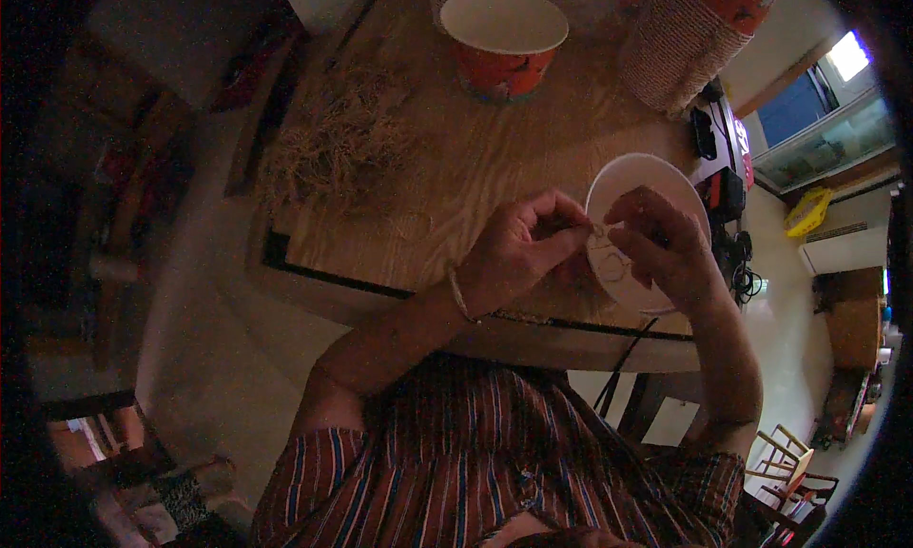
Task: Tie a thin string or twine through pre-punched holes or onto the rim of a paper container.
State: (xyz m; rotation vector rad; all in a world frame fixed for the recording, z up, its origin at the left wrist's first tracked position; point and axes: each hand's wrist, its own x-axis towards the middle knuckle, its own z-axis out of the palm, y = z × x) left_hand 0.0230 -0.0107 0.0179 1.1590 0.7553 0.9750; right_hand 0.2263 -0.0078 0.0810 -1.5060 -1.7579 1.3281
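My left hand [528, 245] is closed in a pinch, fingertips on a thin tan strand [601, 232] near the table's front edge. Almost touching it, my right hand [666, 248] pinches the same strand from the other side. Beneath the hands is a white bowl [635, 165], partly covered by my right hand. A curled thin strand [613, 263] shows against the bowl's pale inside; whether it lies there or hangs from my fingers I cannot tell. To the left, a loose tangle of dry, tan, stringy fibres [342, 148] lies on the wooden table [533, 148].
An orange-red paper tub [504, 58] with a white inside stands at the back. Behind it and to its right are cord-wrapped containers [689, 48]. Black devices and cables [728, 196] crowd the table's right edge. A wooden chair [785, 462] stands on the floor at lower right.
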